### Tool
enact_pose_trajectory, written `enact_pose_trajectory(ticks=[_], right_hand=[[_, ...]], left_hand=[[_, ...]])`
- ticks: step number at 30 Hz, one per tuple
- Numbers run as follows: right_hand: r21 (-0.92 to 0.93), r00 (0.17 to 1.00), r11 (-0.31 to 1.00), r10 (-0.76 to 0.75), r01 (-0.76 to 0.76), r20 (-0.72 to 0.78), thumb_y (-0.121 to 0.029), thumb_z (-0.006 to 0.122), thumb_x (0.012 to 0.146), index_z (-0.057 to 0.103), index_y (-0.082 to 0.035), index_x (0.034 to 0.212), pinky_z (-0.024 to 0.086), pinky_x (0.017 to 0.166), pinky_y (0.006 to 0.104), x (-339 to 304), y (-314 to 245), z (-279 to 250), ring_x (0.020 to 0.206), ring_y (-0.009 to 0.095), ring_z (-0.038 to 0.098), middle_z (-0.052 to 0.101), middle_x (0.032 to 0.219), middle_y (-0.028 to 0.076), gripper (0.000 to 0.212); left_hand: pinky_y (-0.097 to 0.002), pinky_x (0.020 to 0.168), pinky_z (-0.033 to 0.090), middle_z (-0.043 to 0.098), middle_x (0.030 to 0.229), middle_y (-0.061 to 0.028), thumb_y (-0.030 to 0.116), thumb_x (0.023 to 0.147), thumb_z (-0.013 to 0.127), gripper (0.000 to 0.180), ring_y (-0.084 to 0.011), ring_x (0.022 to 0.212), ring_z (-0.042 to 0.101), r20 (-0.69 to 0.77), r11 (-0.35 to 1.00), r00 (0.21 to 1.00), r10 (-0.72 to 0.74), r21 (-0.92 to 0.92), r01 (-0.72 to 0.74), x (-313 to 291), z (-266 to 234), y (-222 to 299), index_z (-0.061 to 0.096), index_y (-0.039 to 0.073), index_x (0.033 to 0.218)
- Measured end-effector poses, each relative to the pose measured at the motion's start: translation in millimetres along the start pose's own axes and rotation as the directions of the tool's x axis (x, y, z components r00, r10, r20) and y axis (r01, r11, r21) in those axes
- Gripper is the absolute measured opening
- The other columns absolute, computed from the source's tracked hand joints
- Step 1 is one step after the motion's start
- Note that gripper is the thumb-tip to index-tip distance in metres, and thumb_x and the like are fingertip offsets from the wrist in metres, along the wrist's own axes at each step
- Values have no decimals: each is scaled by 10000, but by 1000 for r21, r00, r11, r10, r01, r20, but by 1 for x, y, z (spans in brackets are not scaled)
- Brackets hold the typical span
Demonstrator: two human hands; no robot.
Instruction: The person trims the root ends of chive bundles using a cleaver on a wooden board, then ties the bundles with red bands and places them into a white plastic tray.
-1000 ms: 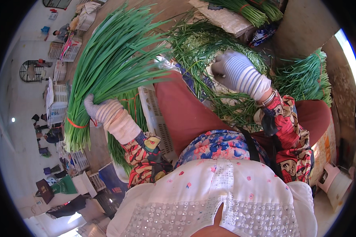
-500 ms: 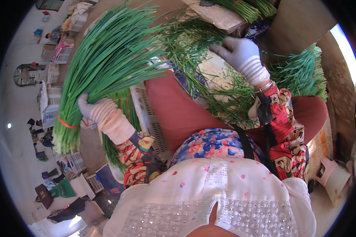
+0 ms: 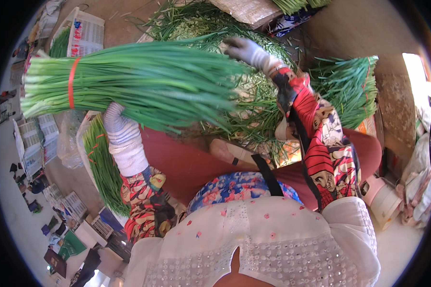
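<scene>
My gloved left hand grips a thick bunch of garlic chives from below; most of its fingers are hidden behind the leaves. The bunch lies almost level, pale stem ends to the left and green tips to the right. A red band circles it near the stems. Just beyond the leaf tips, my gloved right hand hovers with fingers stretched out, holding nothing visible. Under and beyond it spreads a heap of loose chive leaves and trimmings.
Another banded bunch of chives stands at right against a board. Beside my left forearm, more bunches fill a crate. A white crate stands at far left. Cardboard lies at the back; a pinkish bucket is at right.
The bunch has swung from steeply slanted to nearly level, its stem end rising at left and its leaves moving down toward the right. My right hand has shifted left, its fingers extended.
</scene>
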State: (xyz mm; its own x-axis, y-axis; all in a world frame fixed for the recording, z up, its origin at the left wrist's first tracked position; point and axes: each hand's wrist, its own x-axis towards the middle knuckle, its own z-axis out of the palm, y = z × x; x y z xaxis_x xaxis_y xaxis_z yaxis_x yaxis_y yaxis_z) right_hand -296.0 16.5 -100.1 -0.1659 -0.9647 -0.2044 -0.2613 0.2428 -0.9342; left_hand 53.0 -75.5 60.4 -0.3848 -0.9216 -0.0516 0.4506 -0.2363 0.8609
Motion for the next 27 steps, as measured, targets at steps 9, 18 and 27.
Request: enact_pose_trajectory(ticks=[9,18,27], right_hand=[[-441,913,887,286,-138,290,-374,597,843,394,-115,1432,393,1059,400,24,127,83,1278,345,485,516,1375,185,675],[-454,608,857,230,244,760,-296,624,821,558,-153,1301,403,1027,477,-104,160,153,1253,323,483,507,1369,123,505],[-644,953,712,126,-280,-275,-272,720,753,534,-131,1265,483,848,452,-90,164,6,981,358,583,593,1071,150,563]], left_hand=[[-326,928,497,613,1203,-78,-16,700,624,612,-187,1068,604,50,621,874,-482,724,301,44,-56,-62,498,2,1298],[-315,856,499,628,1150,-131,-48,673,604,765,-214,976,608,14,176,434,-901,925,337,80,-59,-192,368,-9,1399],[-400,977,462,539,1327,-195,221,743,662,827,-354,1190,557,-363,-489,388,-847,818,-303,78,-75,-302,276,96,1463]])
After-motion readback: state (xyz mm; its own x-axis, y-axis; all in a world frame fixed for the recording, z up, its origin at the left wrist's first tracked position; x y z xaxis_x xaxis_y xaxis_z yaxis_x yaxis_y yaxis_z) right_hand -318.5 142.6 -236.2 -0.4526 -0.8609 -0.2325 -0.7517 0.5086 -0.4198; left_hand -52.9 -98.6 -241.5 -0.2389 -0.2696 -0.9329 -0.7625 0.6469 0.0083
